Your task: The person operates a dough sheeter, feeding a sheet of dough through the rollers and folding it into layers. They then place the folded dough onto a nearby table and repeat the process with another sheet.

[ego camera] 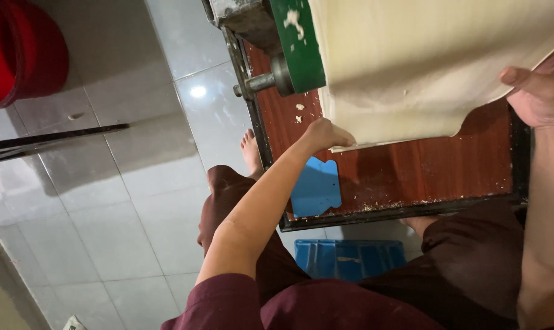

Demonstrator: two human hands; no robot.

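Maroon-sleeved arms reached up the frame: the left hand pinched the lower left corner of a wide pale dough sheet above the red-brown desk, and the right hand gripped its right edge. Even tension on both edges seemed wise, to avoid tearing.

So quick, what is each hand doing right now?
Left hand: closed, pinching the lower corner of the pale dough sheet.
Right hand: gripping the sheet's right edge.

Our left hand at the near left corner of the dough sheet, our right hand at its right edge, sheet over the table, scraper on the table left of us, crate beneath, bucket far left.
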